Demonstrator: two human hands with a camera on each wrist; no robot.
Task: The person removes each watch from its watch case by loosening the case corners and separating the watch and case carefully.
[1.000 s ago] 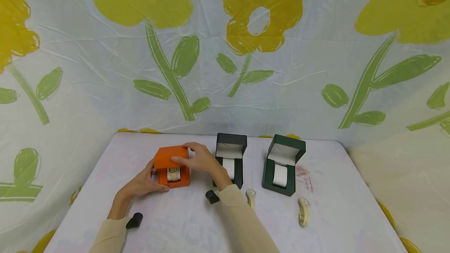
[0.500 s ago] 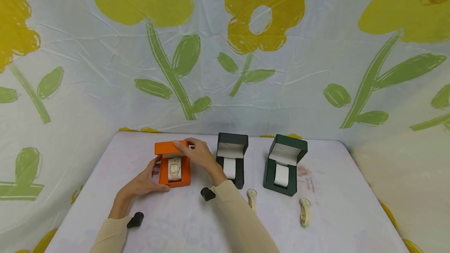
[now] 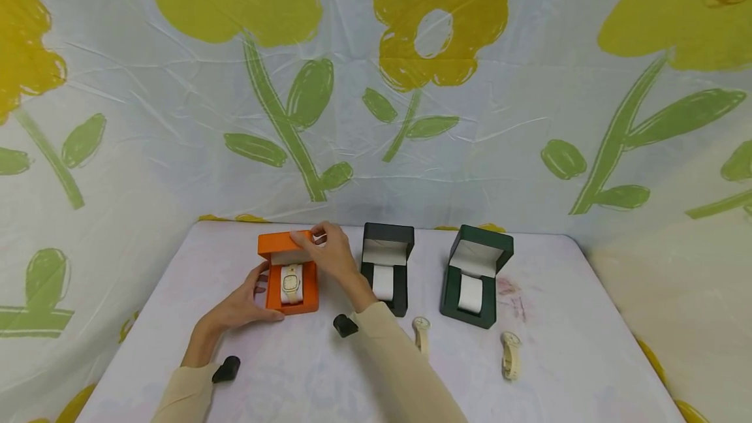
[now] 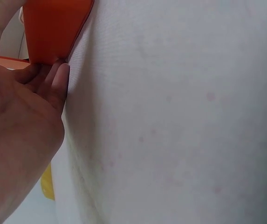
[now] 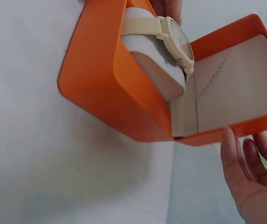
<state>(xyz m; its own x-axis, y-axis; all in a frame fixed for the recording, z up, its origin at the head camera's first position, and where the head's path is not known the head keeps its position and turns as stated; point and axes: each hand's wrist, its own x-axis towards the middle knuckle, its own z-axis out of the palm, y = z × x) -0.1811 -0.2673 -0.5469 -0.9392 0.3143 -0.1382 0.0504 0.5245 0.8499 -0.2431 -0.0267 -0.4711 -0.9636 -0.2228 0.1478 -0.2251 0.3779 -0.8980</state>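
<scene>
An orange watch box (image 3: 311, 309) stands with its lid raised at the left of the table. A cream-strapped wristwatch (image 3: 290, 282) sits inside, wrapped round a white cushion (image 5: 168, 86). My left hand (image 3: 235, 305) grips the base, thumb at the front corner and fingers behind its left side; the left wrist view shows the fingertips (image 4: 61, 77) at the box's edge. At the lid's right edge is my right hand (image 3: 335, 256). Its thumb touches the lid (image 5: 240, 84), while the other fingers are loosely bent beside the lid's outside.
A black watch box (image 3: 401, 292) and a green watch box (image 3: 489, 305) stand to the right, lids up, white cushions inside. Two cream watches, one nearer (image 3: 421, 331) and one farther right (image 3: 510, 354), lie in front. A flower-printed cloth (image 3: 499, 149) hangs behind the table.
The orange lid has swung up and back, baring the whole watch. My right hand rose with it, and its fingers have moved up from the lid. The left hand stayed at the base.
</scene>
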